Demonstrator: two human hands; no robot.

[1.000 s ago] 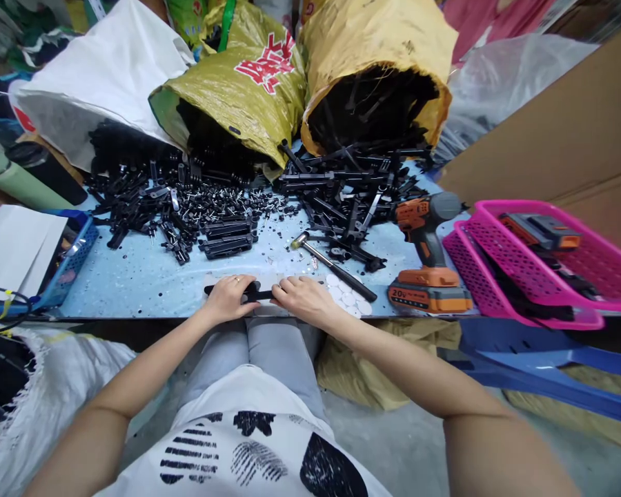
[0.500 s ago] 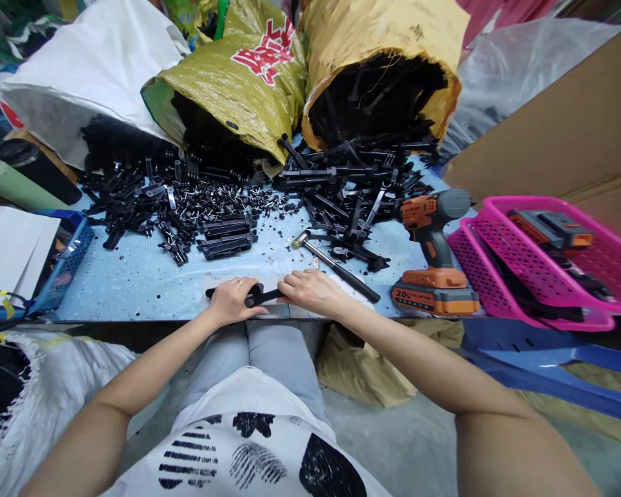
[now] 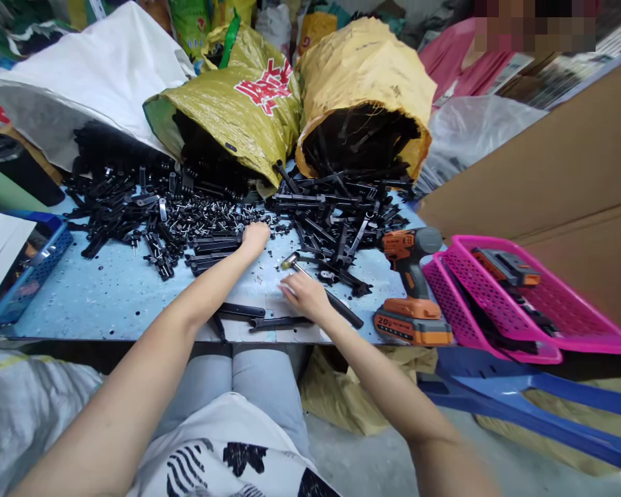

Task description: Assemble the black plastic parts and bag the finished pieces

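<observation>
My left hand reaches to the near edge of a heap of small metal-shanked pins. Its fingers are curled downward and closed; whatever they pinch is hidden. My right hand hovers over the shaft of a hammer, thumb and fingers apart, with nothing visible between them. Below the hands, at the table's front edge, lie a black bar-shaped part and a slimmer black part with a forked end. Stacked black bars sit beside my left forearm.
An orange cordless drill stands at the right, beside pink baskets. Long black parts spill from a yellow sack. A blue basket is at the left. Another person's pink sleeve shows at the back.
Both hands have let go of the black parts, which now lie on the table. My left hand has moved forward to the pins; my right has shifted over to the hammer. The view has tilted up.
</observation>
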